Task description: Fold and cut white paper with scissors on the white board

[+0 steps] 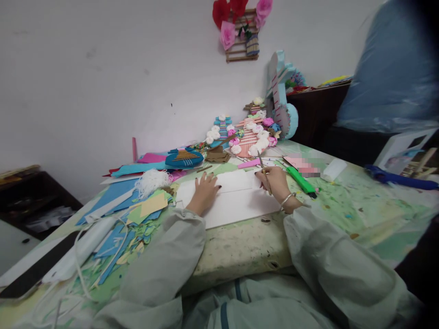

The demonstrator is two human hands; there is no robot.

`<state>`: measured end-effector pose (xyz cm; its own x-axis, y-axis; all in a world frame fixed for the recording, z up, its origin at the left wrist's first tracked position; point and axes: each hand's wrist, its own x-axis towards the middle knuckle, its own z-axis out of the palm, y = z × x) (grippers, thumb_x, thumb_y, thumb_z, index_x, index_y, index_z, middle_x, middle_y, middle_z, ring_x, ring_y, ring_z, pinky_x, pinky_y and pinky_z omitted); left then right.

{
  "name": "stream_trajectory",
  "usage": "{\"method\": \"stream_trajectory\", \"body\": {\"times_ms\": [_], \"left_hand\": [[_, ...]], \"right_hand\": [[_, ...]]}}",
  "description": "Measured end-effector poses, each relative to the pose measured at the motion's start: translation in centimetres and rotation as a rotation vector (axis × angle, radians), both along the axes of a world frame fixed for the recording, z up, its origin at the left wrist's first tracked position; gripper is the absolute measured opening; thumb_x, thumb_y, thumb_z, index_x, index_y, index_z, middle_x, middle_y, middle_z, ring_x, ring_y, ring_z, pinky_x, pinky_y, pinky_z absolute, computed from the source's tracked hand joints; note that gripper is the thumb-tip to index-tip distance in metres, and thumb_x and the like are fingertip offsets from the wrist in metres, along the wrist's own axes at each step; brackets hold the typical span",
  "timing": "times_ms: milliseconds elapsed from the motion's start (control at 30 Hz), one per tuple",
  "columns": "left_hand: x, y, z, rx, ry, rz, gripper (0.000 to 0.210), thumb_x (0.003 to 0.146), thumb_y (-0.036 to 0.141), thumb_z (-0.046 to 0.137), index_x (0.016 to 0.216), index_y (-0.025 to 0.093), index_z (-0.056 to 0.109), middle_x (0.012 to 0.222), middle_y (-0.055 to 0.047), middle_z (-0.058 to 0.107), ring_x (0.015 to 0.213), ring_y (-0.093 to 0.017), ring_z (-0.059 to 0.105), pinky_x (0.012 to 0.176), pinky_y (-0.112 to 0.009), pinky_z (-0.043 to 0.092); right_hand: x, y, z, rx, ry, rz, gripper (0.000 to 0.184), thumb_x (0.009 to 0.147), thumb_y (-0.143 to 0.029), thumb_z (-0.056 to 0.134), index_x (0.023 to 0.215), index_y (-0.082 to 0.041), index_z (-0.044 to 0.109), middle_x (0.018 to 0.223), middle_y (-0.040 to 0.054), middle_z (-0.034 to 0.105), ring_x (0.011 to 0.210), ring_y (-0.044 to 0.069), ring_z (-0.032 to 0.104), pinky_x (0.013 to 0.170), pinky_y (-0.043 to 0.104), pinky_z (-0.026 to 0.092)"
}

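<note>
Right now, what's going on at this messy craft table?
A person in a pale work coat sits at a paint-stained table. Their left hand lies flat on a white sheet of board, pressing it down. Their right hand grips a thin pencil-like tool with its tip over the sheet's far edge. A green utility knife lies just right of that hand. Blue and yellow paper scraps sit to the left, and paper-flower crafts stand by the wall.

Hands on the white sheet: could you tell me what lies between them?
Only bare white sheet lies between the left hand and right hand, in the head view.
</note>
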<state>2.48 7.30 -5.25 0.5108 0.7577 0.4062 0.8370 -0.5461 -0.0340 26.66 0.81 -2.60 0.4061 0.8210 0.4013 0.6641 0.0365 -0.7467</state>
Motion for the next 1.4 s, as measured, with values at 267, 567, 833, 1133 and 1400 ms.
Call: {"method": "stream_trajectory", "body": {"times_ms": [267, 567, 833, 1133, 1400], "left_hand": [[1.6, -1.1, 0.4, -0.282, -0.486, -0.167, 0.024, 0.072, 0.013, 0.057, 0.093, 0.019, 0.069, 0.090, -0.007, 0.070, 0.091, -0.022, 0.059, 0.088, -0.038, 0.043], [2.3, -3.7, 2.4, -0.787, -1.473, -0.216, 0.040, 0.052, 0.030, 0.079, 0.086, 0.013, 0.065, 0.080, -0.004, 0.066, 0.069, -0.013, 0.059, 0.062, -0.026, 0.047], [4.0, -5.2, 1.2, -1.069, -1.377, -0.439, 0.050, 0.052, 0.020, 0.080, 0.097, 0.014, 0.059, 0.077, -0.003, 0.064, 0.069, -0.013, 0.061, 0.065, -0.028, 0.051], [3.9, -5.7, 1.4, -1.085, -1.306, -0.484, 0.057, 0.054, 0.021, 0.080, 0.104, 0.017, 0.054, 0.075, 0.000, 0.061, 0.068, -0.013, 0.061, 0.071, -0.037, 0.055], [2.2, -5.0, 3.4, -0.813, -1.266, -0.416, 0.052, 0.067, 0.039, 0.070, 0.111, 0.015, 0.056, 0.080, -0.006, 0.065, 0.070, -0.018, 0.065, 0.065, -0.032, 0.053]], "right_hand": [[0.2, -0.1, 0.2, 0.030, -0.186, -0.080, 0.050, 0.081, -0.045, 0.050, 0.040, -0.019, 0.054, 0.038, 0.0056, 0.053, 0.044, 0.015, 0.050, 0.053, 0.027, 0.033], [-2.0, -1.0, 0.2, -0.057, 0.194, 0.320, 0.047, 0.077, -0.056, 0.053, 0.067, -0.012, 0.067, 0.047, 0.0055, 0.062, 0.032, 0.008, 0.040, 0.036, 0.021, 0.031], [-2.8, -1.6, 0.1, -0.074, 0.310, 0.599, 0.036, 0.069, -0.047, 0.065, 0.072, -0.011, 0.066, 0.041, -0.0013, 0.054, 0.031, 0.005, 0.037, 0.032, 0.017, 0.024], [-3.0, -2.0, 0.0, -0.075, 0.167, 0.573, 0.023, 0.072, -0.038, 0.062, 0.072, -0.015, 0.062, 0.035, -0.0047, 0.049, 0.030, 0.008, 0.044, 0.035, 0.017, 0.030], [-3.0, -2.9, 0.8, -0.016, 0.262, 0.751, 0.025, 0.075, -0.037, 0.057, 0.065, -0.018, 0.045, 0.037, -0.0070, 0.047, 0.032, 0.007, 0.044, 0.035, 0.016, 0.028]]}}
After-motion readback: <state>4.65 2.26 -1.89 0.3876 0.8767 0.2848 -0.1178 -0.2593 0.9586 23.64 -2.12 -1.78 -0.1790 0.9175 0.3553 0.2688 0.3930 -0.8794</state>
